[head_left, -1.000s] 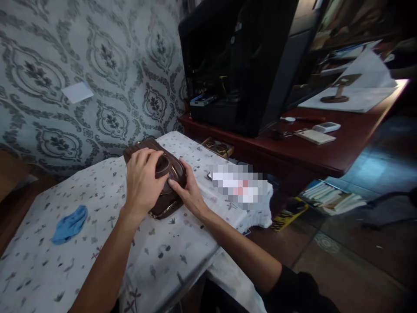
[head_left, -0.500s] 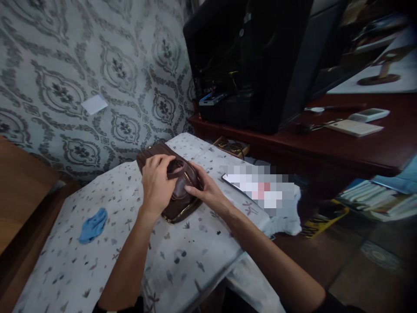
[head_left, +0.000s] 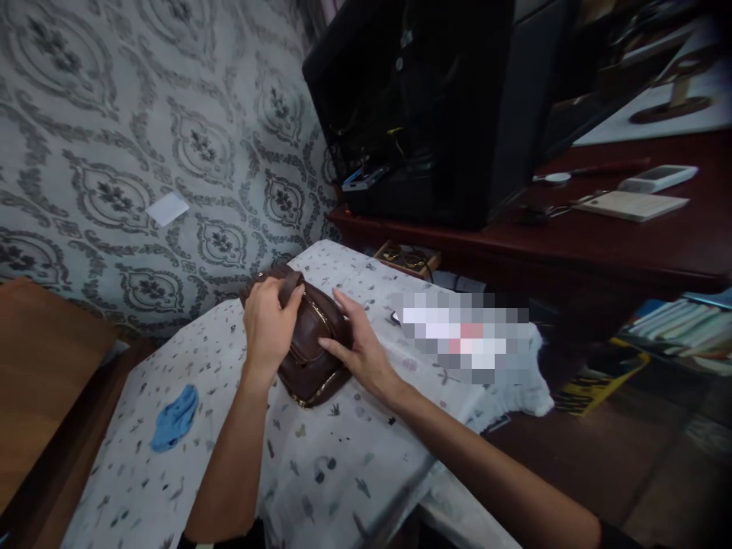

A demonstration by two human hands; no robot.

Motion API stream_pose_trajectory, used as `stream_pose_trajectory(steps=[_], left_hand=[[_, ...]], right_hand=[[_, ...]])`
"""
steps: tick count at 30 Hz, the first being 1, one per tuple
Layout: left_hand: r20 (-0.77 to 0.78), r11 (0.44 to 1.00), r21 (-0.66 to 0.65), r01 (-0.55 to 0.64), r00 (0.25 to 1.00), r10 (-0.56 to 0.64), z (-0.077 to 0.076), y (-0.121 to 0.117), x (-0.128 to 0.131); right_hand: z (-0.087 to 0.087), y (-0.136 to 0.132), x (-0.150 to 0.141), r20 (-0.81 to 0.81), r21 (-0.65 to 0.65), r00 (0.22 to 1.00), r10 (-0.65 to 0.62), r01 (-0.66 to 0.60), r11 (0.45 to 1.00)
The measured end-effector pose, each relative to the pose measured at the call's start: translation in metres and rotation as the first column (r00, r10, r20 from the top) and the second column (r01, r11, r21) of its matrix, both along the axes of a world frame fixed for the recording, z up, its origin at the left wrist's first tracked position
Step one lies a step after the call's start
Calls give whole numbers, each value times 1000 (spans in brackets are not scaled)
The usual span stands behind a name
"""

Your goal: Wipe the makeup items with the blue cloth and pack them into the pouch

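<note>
A brown leather bag (head_left: 312, 328) with gold-toned zips lies on the patterned cloth in front of me. My left hand (head_left: 268, 324) is at its far left side, its fingers closed around the bag's short handle (head_left: 293, 287). On the bag's right side is my right hand (head_left: 366, 351), thumb and fingers spread apart. The thumb reaches over the front pocket and the fingers stay near the right edge; whether they press on the leather is hard to tell. A crumpled blue cloth (head_left: 174, 418) lies left of my left forearm.
A patterned white cloth (head_left: 309, 480) covers the table. To the right lies a pixelated phone-like object (head_left: 457, 332). Behind stands a large black cabinet-like case (head_left: 423, 152) on a dark red desk (head_left: 606, 244). A wooden panel (head_left: 40, 366) borders the left side.
The handle has shifted away from the front pocket toward the far left, with my left hand on it. My right hand has spread wider. The view has turned slightly.
</note>
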State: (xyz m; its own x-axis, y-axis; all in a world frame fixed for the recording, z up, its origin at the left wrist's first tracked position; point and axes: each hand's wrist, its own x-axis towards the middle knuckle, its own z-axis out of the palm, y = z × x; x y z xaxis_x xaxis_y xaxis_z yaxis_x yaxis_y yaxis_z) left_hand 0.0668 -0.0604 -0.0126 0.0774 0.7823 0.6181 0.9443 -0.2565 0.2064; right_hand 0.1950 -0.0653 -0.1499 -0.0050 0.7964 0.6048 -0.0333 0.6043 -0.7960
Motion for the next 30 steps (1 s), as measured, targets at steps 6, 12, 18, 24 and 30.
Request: stream_pose_trajectory(steps=[6, 12, 18, 24, 30], left_hand=[[176, 996, -30, 88, 981, -81, -4, 8, -12], [257, 992, -42, 119, 961, -105, -6, 9, -14], [323, 987, -23, 161, 935, -145, -7, 9, -14], [343, 982, -4, 187, 923, -174, -5, 1, -6], [305, 978, -43, 205, 935, -182, -4, -3, -5]], right_hand=[[-3, -4, -1, 205, 158, 966, -157, 126, 979], [-5, -5, -1, 272, 193, 944, -185, 135, 972], [-5, -7, -2, 276, 205, 938, -211, 157, 966], [-4, -5, -3, 281, 192, 938, -204, 153, 969], [-2, -5, -2, 283, 190, 937, -204, 154, 970]])
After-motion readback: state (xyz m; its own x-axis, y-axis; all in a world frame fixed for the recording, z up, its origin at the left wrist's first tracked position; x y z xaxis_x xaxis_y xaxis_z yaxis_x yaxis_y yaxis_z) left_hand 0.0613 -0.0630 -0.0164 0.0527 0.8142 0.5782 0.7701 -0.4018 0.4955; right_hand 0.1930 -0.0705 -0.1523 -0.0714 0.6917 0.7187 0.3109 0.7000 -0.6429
